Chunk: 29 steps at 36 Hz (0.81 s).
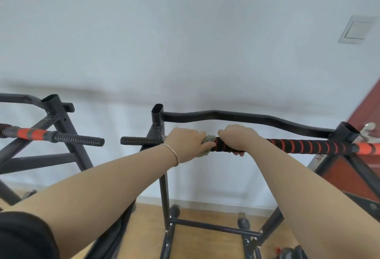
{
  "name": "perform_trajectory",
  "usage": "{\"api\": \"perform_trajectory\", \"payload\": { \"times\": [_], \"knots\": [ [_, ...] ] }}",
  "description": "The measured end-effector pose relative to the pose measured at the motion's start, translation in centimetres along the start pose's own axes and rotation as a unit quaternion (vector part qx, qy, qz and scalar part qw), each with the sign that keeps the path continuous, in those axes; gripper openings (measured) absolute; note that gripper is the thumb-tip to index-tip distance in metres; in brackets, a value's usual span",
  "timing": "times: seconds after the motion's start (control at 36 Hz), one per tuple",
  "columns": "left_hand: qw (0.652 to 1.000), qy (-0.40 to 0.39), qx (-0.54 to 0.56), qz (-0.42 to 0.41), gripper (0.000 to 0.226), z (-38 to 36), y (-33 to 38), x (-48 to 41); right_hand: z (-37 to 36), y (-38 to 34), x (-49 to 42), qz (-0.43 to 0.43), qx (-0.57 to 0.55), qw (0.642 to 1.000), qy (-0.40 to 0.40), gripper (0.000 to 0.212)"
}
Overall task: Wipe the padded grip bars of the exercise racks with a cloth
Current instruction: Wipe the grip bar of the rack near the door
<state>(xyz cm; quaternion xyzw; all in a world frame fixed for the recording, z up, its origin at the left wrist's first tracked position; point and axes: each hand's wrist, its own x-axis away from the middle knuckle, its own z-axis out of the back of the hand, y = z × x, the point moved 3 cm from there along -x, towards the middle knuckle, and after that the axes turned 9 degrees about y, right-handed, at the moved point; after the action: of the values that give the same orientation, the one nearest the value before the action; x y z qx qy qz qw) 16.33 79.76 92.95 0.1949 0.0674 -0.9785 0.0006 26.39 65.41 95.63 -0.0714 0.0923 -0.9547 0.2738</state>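
Note:
A padded grip bar (298,146), black with red spiral stripes and an orange end, runs across the right exercise rack (246,119). My left hand (186,144) grips a grey cloth (208,142) wrapped round the bar's left part. Right beside it, my right hand (236,139) curls over the padded bar with its fingertips showing underneath. The bar's ribbed black end (139,141) sticks out to the left of the rack post.
A second rack (55,110) stands at the left with its own orange-and-black grip bar (61,137) pointing right. A white wall lies just behind both racks. A red-brown door (366,135) with a handle stands at the right. Below is wooden floor (205,242).

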Motion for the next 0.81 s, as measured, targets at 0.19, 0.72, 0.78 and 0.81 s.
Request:
{"api": "perform_trajectory", "payload": {
  "times": [0.19, 0.72, 0.78, 0.81],
  "knots": [
    [0.951, -0.226, 0.176, 0.120, 0.066, 0.1, -0.6, -2.7, -1.4, 0.4, 1.9, 0.145, 0.222, 0.955, 0.132, 0.024],
    [0.982, -0.105, 0.157, -0.029, 0.030, 2.9, -9.6, 4.6, -0.8, 0.7, -0.2, 0.018, 0.086, 0.994, 0.062, 0.026],
    [0.986, -0.103, 0.132, -0.008, 0.028, 3.1, -11.5, 5.7, -0.7, 0.9, -0.5, -0.004, 0.043, 0.998, 0.048, 0.035],
    [0.986, -0.111, 0.122, 0.015, 0.027, 3.1, -12.6, 6.3, -0.6, 0.8, -0.5, -0.005, 0.038, 0.999, 0.039, 0.036]
  ]
}}
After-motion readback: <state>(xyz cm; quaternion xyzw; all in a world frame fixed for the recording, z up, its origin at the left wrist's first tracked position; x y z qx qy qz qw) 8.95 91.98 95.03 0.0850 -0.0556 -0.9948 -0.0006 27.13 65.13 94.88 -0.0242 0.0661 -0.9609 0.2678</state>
